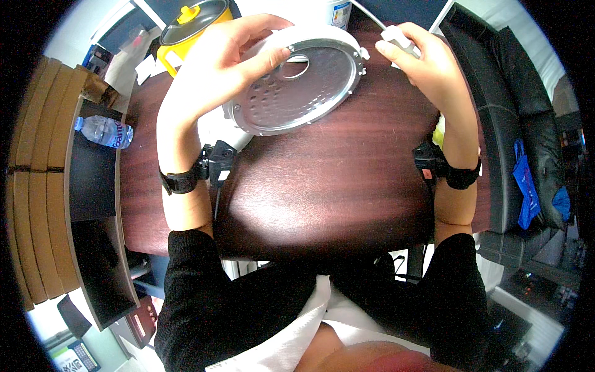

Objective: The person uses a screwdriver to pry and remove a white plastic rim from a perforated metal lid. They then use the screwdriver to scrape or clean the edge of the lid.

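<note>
My left hand (232, 65) grips the rim of a round appliance part (273, 102) with a white edge and a shiny metal face. That face has an off-centre round hole, rows of dimples and small studs along its border. The part is tilted above the table, its metal side turned toward me. At the far right, my right hand (427, 65) pinches a white plug (400, 41) between thumb and fingers. A white cord (370, 13) runs from the plug up and to the left. Under the tilted part, a white object (218, 131) is mostly hidden.
Beyond my left hand stands a yellow pot (186, 38) with a dark lid. A white container (335, 13) is at the far edge of the brown table (322, 198). A water bottle (105, 131) lies on the left shelf. A black sofa (514, 118) borders the right side.
</note>
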A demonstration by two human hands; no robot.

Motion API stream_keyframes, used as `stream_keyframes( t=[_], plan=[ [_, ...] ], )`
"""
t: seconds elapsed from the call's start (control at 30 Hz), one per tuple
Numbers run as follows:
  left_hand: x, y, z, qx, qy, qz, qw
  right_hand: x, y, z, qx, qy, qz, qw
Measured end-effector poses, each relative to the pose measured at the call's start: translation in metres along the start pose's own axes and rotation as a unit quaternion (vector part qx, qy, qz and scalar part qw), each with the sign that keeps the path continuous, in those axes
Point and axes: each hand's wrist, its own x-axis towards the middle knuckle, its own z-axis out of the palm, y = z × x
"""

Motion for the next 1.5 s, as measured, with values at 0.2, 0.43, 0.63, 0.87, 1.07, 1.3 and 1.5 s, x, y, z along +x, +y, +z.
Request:
stream_keyframes(
  t=[0.2,0.43,0.63,0.87,1.07,1.3,1.5],
  plan=[
    [0.001,0.000,0.010,0.034,0.029,0.035,0.998,-0.001,-0.010,0.019,0.051,-0.019,-0.128,0.990],
    [0.006,0.006,0.014,-0.081,-0.024,-0.035,0.996,0.000,-0.008,0.032,0.086,-0.046,-0.118,0.988],
    [-0.001,-0.001,0.005,0.078,-0.037,-0.030,0.996,0.002,-0.005,0.021,-0.001,-0.039,-0.105,0.994],
    [0.000,-0.013,0.004,0.086,-0.030,-0.036,0.995,0.004,0.004,0.016,-0.008,-0.060,-0.116,0.991],
    [0.003,0.016,-0.001,0.091,-0.061,-0.082,0.991,0.004,0.012,0.014,0.021,-0.072,-0.091,0.993],
    [0.004,0.009,0.004,0.000,-0.046,-0.045,0.998,0.006,0.020,0.011,-0.005,-0.077,-0.101,0.992],
    [0.006,0.017,-0.002,0.025,-0.086,-0.086,0.992,0.004,0.011,0.007,-0.022,-0.095,-0.037,0.995]
  ],
)
